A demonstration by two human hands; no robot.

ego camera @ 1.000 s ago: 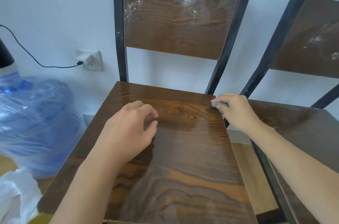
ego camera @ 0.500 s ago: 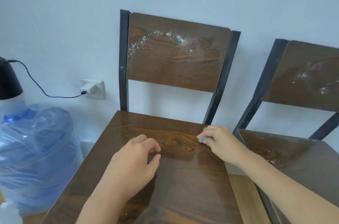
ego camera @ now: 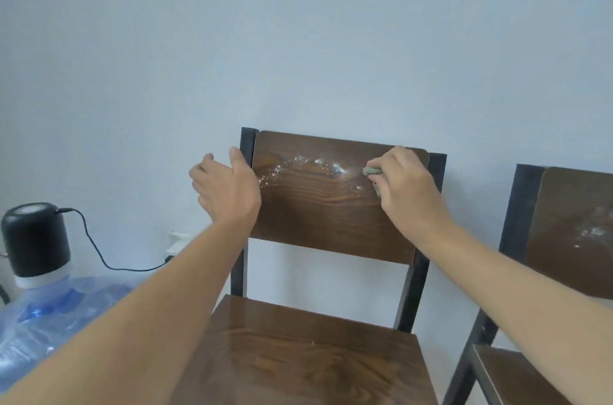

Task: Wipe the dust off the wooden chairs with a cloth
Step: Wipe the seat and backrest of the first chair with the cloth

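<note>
Nearest, the seat [ego camera: 298, 355] of the middle chair: glossy, no dust visible. Beyond it, the backrest [ego camera: 331, 205]: a white dust arc [ego camera: 308, 169] runs left to right across its upper half, directly left of your right hand [ego camera: 408, 185], whose fingers [ego camera: 386, 160] pinch a wadded green cloth [ego camera: 371, 171] against the wood. Your left hand [ego camera: 225, 189], fingers spread and empty, stands at the left post [ego camera: 247, 145]; the right hand is placed to sweep leftward along the arc.

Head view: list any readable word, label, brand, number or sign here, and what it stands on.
None: no readable text anywhere.
The chair backrest, the second chair, the black pump cap, the water jug and the wall plug show no lettering.
</note>
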